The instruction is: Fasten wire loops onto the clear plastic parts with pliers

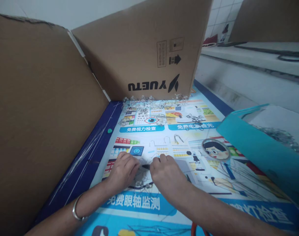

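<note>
We pinch a thin black strand (145, 166) between our left hand (123, 170) and right hand (165, 173), fingers closed on it. It runs left to right, just below the poster's (213, 190) blue app icon (136, 151).

The upright cardboard box (144, 49) is showing the brand "YUETU" upside down, beside an arrow handling mark. The printed poster (213, 183) covering the table is carrying Chinese captions: "免费视力检查" under an eye chart, "免费眼轴监测" on a blue band near the hands, and a third, possibly "免费电脑验光", partly covered by wires.
</note>
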Tool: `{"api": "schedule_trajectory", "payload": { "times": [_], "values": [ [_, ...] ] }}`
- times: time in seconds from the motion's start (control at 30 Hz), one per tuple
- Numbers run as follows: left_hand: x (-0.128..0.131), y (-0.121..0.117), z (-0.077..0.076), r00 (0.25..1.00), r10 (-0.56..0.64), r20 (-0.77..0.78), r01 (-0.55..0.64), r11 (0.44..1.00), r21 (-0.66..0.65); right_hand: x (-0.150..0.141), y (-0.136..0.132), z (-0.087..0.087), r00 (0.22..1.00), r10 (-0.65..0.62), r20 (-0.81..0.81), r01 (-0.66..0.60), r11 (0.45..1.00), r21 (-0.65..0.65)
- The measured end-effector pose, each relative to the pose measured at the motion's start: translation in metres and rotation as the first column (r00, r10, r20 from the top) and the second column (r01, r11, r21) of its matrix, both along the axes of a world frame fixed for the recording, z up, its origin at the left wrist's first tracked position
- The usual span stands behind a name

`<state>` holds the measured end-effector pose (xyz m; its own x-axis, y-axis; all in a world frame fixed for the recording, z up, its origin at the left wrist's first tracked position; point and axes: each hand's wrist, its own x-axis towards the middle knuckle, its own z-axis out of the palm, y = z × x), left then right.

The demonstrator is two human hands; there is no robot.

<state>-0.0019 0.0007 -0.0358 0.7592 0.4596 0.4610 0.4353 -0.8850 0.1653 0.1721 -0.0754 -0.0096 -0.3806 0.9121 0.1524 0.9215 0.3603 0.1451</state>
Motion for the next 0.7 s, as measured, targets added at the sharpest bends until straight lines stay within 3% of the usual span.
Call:
{"api": "schedule_trajectory", "payload": {
  "times": [0.7],
  "values": [
    [0.0001,0.0026,-0.0068,0.996,0.003,-0.090,0.003,0.998,0.068,-0.0013,-0.0015,0.0000,0.999,-0.016,-0.032,0.016,1.000,-0.007]
  ]
}}
